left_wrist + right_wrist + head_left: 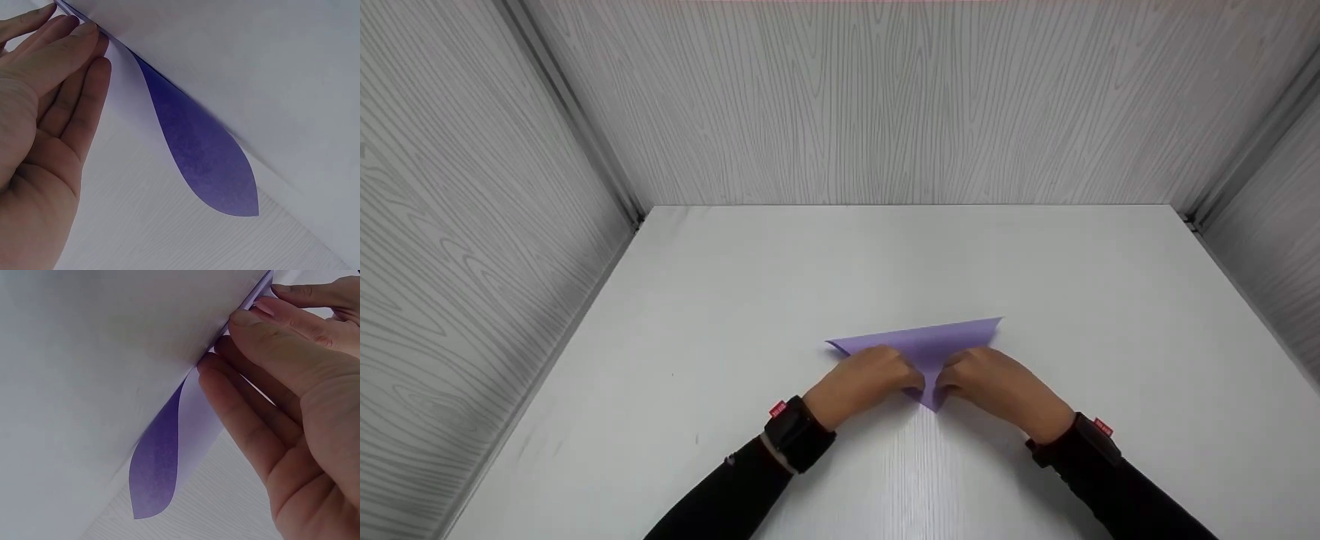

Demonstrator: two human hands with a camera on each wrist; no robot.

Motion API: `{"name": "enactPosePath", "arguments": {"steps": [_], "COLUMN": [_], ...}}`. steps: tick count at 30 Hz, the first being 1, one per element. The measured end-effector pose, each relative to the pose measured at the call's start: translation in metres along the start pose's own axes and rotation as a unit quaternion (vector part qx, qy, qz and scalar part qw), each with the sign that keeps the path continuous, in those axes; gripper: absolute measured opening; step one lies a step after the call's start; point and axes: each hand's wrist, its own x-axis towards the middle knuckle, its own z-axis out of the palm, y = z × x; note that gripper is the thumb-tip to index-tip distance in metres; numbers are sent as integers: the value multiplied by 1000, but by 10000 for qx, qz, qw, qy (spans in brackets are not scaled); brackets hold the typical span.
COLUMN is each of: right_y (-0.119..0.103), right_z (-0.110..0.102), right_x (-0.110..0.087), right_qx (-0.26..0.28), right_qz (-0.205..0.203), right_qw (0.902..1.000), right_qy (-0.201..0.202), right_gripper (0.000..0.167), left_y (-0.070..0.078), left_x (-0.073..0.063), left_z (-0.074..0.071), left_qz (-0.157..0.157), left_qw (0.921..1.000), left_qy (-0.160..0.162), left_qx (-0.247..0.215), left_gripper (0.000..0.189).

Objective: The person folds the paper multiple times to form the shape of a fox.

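Observation:
A sheet of purple paper (pixel 934 341) is folded over into a roughly triangular shape above the white table, its long folded side away from me and a corner pointing towards me. My left hand (pixel 866 382) pinches its near edges left of that corner, and my right hand (pixel 997 386) does the same on the right. Only a small gap separates the two hands. From the left wrist, the paper's open end (pixel 202 152) shows as a curved loop, not creased flat. A similar loop of paper (pixel 157 461) hangs beside the fingers in the right wrist view.
The white tabletop (pixel 735 277) spreads around the paper on all sides. Grey wood-grain panels stand at the back (pixel 847 105), on the left (pixel 457 247) and on the right (pixel 1275 225). Dark bands (pixel 799 435) circle both wrists over black sleeves.

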Motion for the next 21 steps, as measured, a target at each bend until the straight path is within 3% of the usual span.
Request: {"name": "enactPosePath", "arguments": {"steps": [7, 15, 21], "right_y": [-2, -3, -3], "right_z": [-1, -1, -1], "right_x": [0, -3, -1], "right_qx": [3, -315, -258], "right_qz": [163, 38, 55], "right_qw": [9999, 9995, 9996], "right_qy": [-55, 66, 31], "right_gripper": [12, 12, 13], "left_y": [0, 2, 3], "left_x": [-2, 2, 2], "left_z": [0, 0, 0], "left_qz": [109, -66, -6], "left_qw": [9997, 9998, 9999], "left_qy": [187, -82, -67], "left_qx": [-126, -142, -98], "left_gripper": [26, 28, 26]}}
